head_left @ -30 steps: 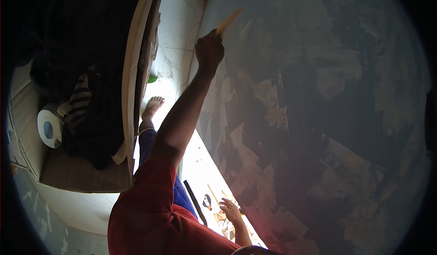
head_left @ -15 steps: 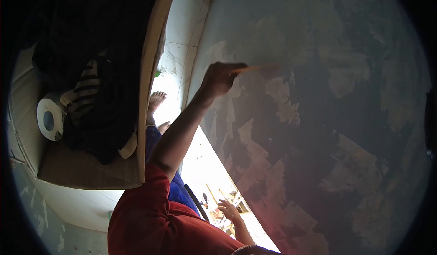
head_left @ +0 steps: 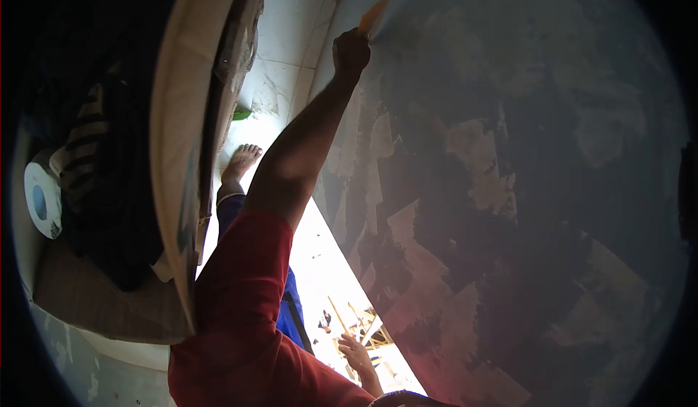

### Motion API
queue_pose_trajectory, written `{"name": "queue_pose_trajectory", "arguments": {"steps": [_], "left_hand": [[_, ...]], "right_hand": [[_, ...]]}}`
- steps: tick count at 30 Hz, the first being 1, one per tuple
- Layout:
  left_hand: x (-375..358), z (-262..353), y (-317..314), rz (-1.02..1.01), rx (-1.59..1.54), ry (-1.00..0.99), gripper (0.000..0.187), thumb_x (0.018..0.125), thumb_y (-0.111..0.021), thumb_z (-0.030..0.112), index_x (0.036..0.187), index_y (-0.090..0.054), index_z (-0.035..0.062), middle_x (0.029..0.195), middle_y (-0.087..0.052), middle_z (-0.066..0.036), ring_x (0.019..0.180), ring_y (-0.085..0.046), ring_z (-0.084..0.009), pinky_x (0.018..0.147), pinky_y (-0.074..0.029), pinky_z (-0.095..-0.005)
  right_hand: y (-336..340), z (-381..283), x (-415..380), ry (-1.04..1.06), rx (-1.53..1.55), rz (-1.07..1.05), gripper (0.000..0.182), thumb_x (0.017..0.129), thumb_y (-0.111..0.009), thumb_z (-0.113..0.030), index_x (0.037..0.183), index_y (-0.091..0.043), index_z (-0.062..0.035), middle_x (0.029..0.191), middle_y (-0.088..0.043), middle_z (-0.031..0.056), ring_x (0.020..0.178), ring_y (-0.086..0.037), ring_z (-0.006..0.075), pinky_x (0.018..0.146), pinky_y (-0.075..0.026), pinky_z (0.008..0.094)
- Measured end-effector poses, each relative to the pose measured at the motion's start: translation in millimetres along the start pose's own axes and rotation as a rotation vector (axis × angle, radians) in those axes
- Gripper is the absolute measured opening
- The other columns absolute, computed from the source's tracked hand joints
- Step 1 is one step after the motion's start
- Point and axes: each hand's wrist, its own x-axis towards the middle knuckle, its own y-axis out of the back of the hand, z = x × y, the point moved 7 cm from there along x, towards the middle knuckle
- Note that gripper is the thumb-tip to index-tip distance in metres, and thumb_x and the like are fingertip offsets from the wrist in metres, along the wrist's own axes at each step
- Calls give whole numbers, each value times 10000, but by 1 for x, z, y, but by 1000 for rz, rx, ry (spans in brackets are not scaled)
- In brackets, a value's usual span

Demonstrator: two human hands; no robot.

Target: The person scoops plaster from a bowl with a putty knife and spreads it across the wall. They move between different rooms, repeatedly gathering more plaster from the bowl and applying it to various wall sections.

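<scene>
My left hand [head_left: 352, 51] is at the end of a stretched arm, near the top edge of the wall's visible part. Its fingers are closed round a thin, flat orange scraper [head_left: 374, 14], whose blade points up and right, close to the wall; whether it touches cannot be made out. The grey-blue wall [head_left: 436, 262] has rough, lighter patches of filler spread over it. Lower down, my right hand [head_left: 354, 352] hangs beside the wall with its fingers loosely apart and nothing visible in them.
A large cardboard box [head_left: 116, 309] stands at the left, holding dark cloth, a striped cloth [head_left: 81, 142] and a white paper roll [head_left: 42, 200]. A bare foot [head_left: 242, 161] rests on the pale tiled floor [head_left: 283, 14]. Wooden pieces [head_left: 367, 327] lie in glare farther off.
My left hand has moved up with the scraper, which has turned from level to pointing upward. The box and wall sit differently in view. My right hand is slightly lower and further left.
</scene>
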Motion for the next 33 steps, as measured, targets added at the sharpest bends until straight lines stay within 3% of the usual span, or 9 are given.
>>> {"name": "queue_pose_trajectory", "arguments": {"steps": [4,8,12,14,21,24,26,32,33], "left_hand": [[-14,42,-4,-30,-7,-42,195,878,-554,214,967,-652,70,813,-658,-177,799,-646,-358,743,-500,-459],[-63,71,43,-313,47,-66,168,877,-545,198,946,-654,90,830,-662,-170,828,-645,-356,762,-493,-473],[-73,55,76,-192,-51,-158,141,865,-541,146,925,-648,77,828,-659,-182,833,-644,-362,751,-499,-471],[-38,20,60,-43,-41,42,146,850,-537,107,937,-650,76,847,-658,-189,851,-638,-366,760,-501,-474],[31,-46,-30,-116,147,-99,189,842,-556,150,990,-652,82,904,-664,-182,890,-633,-354,783,-497,-485],[28,-44,-25,-245,158,-99,211,840,-574,199,1004,-653,92,907,-668,-168,880,-636,-348,790,-500,-467],[16,-29,-20,-298,259,-280,231,831,-590,226,1017,-658,107,916,-670,-158,878,-637,-343,807,-501,-446],[-36,14,23,-316,121,-190,265,828,-605,200,1078,-665,137,915,-671,-161,873,-641,-337,814,-499,-443],[-48,23,34,-317,48,-197,236,847,-596,212,1045,-661,102,898,-664,-180,860,-637,-351,793,-495,-443]], "right_hand": [[-11,4,-15,-121,162,2,510,879,-545,-84,1364,-404,-16,1244,-563,150,1060,-575,213,837,-485,309],[-25,14,-12,-171,118,-112,512,857,-534,-48,1354,-415,-19,1253,-558,147,1071,-570,221,849,-485,319],[0,-8,0,-69,98,-96,531,867,-558,-79,1368,-395,-6,1257,-559,145,1053,-573,199,838,-480,295],[21,-16,4,-45,186,-9,548,876,-578,-96,1377,-379,-2,1272,-550,136,1050,-571,187,833,-479,297],[15,8,6,-76,264,84,526,866,-570,-98,1366,-413,-46,1235,-574,113,1041,-578,189,834,-481,309],[-14,33,4,-147,277,63,511,852,-583,-131,1345,-459,-74,1214,-596,102,1046,-578,197,826,-494,316],[-31,46,3,-236,186,-42,502,854,-590,-149,1335,-470,-70,1216,-594,103,1055,-576,201,829,-502,323],[-24,35,15,-159,184,-68,506,849,-609,-139,1332,-473,-70,1228,-586,105,1064,-579,206,830,-510,335],[-19,29,16,-139,184,-65,511,848,-607,-136,1336,-469,-76,1232,-583,110,1063,-579,207,831,-508,332]]}}
